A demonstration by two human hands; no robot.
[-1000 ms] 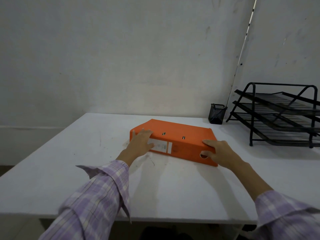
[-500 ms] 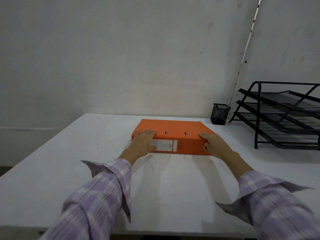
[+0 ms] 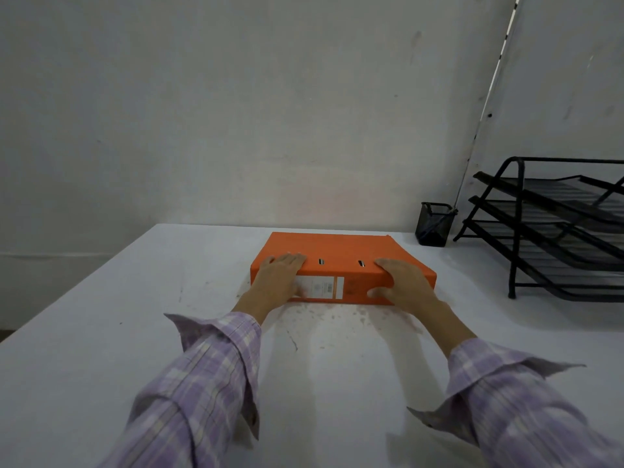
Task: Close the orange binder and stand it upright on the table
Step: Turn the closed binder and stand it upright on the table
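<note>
The orange binder [image 3: 337,249] lies flat and closed on the white table [image 3: 101,332], its spine with a white label facing me. My left hand [image 3: 278,278] grips the left end of the spine, fingers over the top cover. At the right end, my right hand [image 3: 403,285] holds the spine with fingers on top and the thumb against the spine's face.
A black mesh pen cup [image 3: 434,224] stands at the back near the wall. A black three-tier paper tray rack [image 3: 553,231] fills the right side of the table. The wall runs close behind the binder.
The binder has turned from a slanted lie until its spine squarely faces me. Both hands stayed on its ends and moved with it.
</note>
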